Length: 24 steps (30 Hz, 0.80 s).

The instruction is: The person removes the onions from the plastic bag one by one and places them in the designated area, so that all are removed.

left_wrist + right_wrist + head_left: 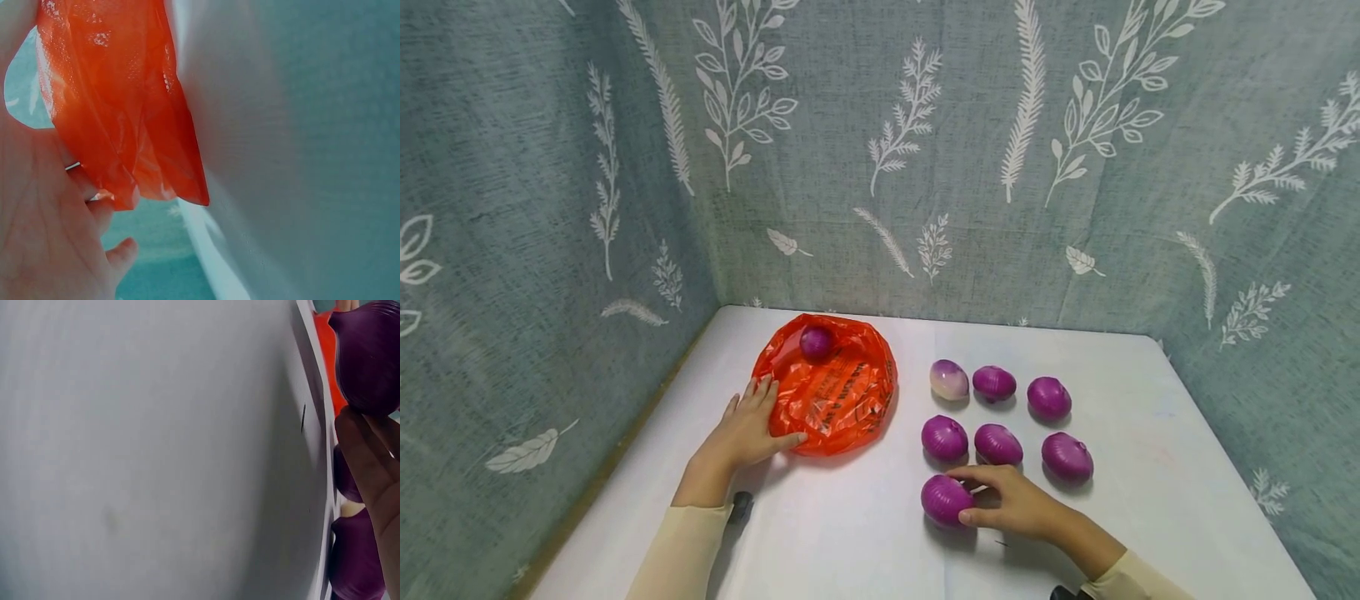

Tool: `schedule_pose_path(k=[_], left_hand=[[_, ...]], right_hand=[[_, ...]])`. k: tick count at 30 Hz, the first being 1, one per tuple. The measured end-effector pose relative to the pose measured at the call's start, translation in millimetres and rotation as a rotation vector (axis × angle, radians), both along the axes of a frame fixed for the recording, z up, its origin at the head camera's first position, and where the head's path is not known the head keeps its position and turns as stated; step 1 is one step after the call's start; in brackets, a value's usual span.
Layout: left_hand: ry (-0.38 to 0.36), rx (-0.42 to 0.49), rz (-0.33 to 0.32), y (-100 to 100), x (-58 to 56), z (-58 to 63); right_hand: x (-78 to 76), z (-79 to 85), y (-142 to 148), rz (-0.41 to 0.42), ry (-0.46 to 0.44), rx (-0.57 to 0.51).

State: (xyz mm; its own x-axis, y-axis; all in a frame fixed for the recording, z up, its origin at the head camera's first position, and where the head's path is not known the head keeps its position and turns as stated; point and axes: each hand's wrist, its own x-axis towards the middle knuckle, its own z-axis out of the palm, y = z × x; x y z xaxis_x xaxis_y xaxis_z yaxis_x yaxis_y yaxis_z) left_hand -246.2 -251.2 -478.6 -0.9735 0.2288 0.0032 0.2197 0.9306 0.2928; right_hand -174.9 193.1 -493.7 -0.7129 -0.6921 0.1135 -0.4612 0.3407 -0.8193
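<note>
My left hand lies spread at the left side of a round red plastic bag, fingers and thumb at its rim. In the left wrist view the fingers touch the bag's crinkled wall. One purple onion lies inside, toward the back. On the right, my right hand holds a purple onion between thumb and fingers, low over the white table. The right wrist view shows that onion at the fingertips.
Beyond the right hand, purple onions such as this one lie in two loose rows. A paler, whitish onion is at the back left of them. Leaf-patterned grey-green cloth stands behind the table and along both sides.
</note>
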Motion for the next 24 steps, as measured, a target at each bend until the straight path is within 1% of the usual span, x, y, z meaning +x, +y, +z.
schedule_pose_path(k=[3,6,11,17,20,24], left_hand=[[0.000,-0.004,-0.003,-0.2,0.1,1.2],[-0.003,-0.001,-0.001,-0.4,-0.2,2.5],[-0.009,-0.002,0.001,-0.3,-0.1,4.1],[-0.003,-0.005,-0.006,-1.0,-0.9,1.7],[0.003,-0.001,-0.008,-1.6,-0.5,-0.1],[0.002,0.000,-0.005,-1.9,-0.3,-2.2]], right_hand=[[-0.8,0.3,2.5,0.002,-0.005,0.010],[-1.0,-0.3,4.7,0.010,-0.013,0.042],[0.0,-1.2,7.3,0.009,0.005,0.092],[0.5,0.9,10.0,0.037,0.025,0.095],[0.7,3.1,11.0,0.047,-0.002,0.098],[2.2,4.8,10.9,0.034,-0.049,0.115]])
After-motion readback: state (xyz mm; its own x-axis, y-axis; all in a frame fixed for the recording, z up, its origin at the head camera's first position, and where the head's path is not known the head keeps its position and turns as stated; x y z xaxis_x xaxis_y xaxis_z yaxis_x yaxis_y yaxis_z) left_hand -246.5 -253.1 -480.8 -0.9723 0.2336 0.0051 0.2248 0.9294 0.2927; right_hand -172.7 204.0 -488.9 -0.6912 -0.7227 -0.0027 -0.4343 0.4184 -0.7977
